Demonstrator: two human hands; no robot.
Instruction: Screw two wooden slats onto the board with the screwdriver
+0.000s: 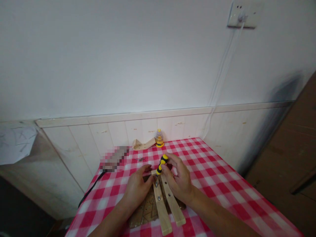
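My right hand (181,179) is closed around a yellow-and-black screwdriver (162,164), which leans with its tip down at the far end of a pale wooden piece (161,207). Two long strips form this piece, side by side and pointing toward me. Screws (159,198) stick up from the left strip, while dark holes show in the right one. My left hand (138,184) grips the far end of the left strip between thumb and fingers; some fingertips are hidden. Beneath the wood lies a brown board (145,212) with lines marked on it.
A red-and-white checked cloth (207,184) covers the table. Toward the wall are a clear-topped yellow bit holder (159,138), another pale wooden piece (144,144) and several loose screws (141,159). A blurred-out object (115,159) with a black strap lies at the left edge.
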